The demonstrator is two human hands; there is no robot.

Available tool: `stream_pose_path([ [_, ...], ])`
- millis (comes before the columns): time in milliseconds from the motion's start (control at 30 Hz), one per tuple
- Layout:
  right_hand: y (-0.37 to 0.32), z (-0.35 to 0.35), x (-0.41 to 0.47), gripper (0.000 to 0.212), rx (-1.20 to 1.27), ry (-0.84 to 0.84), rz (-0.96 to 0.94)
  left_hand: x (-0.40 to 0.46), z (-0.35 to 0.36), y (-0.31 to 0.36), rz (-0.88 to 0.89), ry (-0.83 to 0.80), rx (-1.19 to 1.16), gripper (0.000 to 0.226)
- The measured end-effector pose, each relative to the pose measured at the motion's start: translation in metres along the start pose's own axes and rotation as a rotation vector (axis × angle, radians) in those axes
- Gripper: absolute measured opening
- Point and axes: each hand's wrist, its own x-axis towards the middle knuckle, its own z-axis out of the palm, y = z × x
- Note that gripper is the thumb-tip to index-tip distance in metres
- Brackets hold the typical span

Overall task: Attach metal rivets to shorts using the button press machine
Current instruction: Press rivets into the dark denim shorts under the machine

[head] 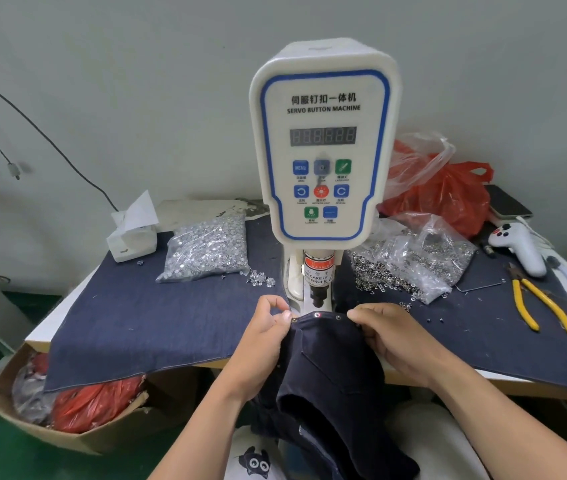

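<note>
- shorts (330, 368) hang off the worktop (136, 323) edge, their hem under the button press machine (323, 140) punch.
- left hand (268, 334) and right hand (389, 337) each pinch the hem, stretched between them.
- step seems to be positioning; next calls for centring the spot, fingers clear.

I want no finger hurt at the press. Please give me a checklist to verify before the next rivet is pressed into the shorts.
1. Left hand pinches the shorts edge: ok.
2. Right hand grips the opposite edge: ok.
3. Fingers beside the punch, not under it: ok, but close.
4. Edge held flat under the punch: ok.
5. Rivet centred below the punch: cannot tell.
6. Loose rivets in the left bag and right bag: ok.
</note>
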Motion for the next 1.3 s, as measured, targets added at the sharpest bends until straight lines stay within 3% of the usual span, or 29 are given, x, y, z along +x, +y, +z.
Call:
stream_pose_path([
  [67, -0.004, 0.000, -0.004, 0.030, 0.005, -0.050, -0.032, 0.000, 0.003, 0.005, -0.047, 0.038, -0.048, 0.021],
  [133, -0.009, 0.000, -0.012, 0.027, -0.046, -0.113, -0.041, -0.003, 0.003, 0.012, -0.006, 0.015, 0.055, 0.034],
  [267, -0.019, 0.014, -0.027, 0.016, -0.352, -0.183, -0.125, -0.026, 0.001, 0.034, 0.147, -0.268, 0.519, 0.040],
  [333, -0.022, 0.021, -0.032, 0.009, -0.401, -0.185, -0.187, -0.037, -0.001, 0.043, 0.173, -0.328, 0.588, 0.029],
  [467, -0.024, 0.012, -0.045, 0.020, -0.198, -0.124, -0.159, -0.065, -0.006, 0.055, 0.071, -0.309, 0.080, 0.015],
  [600, -0.018, -0.004, -0.063, 0.024, -0.538, -0.327, -0.072, -0.081, -0.024, 0.059, 0.065, -0.222, -0.451, 0.026],
  [733, -0.022, 0.007, -0.070, 0.020, -0.668, -0.413, -0.174, -0.082, -0.028, 0.063, 0.182, -0.123, -0.790, 0.031],
  [833, -0.017, 0.010, -0.066, 0.005, -0.623, -0.338, -0.169, -0.083, -0.038, 0.057, 0.157, -0.104, -0.848, 0.037],
  [1000, -0.028, -0.001, -0.069, 0.013, -0.433, -0.138, -0.200, -0.089, -0.072, 0.039, -0.001, -0.024, -0.511, 0.038],
  [1100, -0.036, 0.002, -0.073, 0.019, -0.562, -0.148, -0.253, -0.085, -0.076, 0.045, -0.033, -0.031, 0.044, 0.030],
  [1167, -0.038, 0.013, -0.073, 0.022, -0.601, -0.178, -0.255, -0.085, -0.062, 0.048, 0.051, -0.074, 0.400, 0.008],
  [1300, -0.043, 0.038, -0.068, 0.023, -0.737, -0.183, -0.325, -0.091, -0.007, 0.045, 0.271, -0.222, 0.654, 0.027],
])
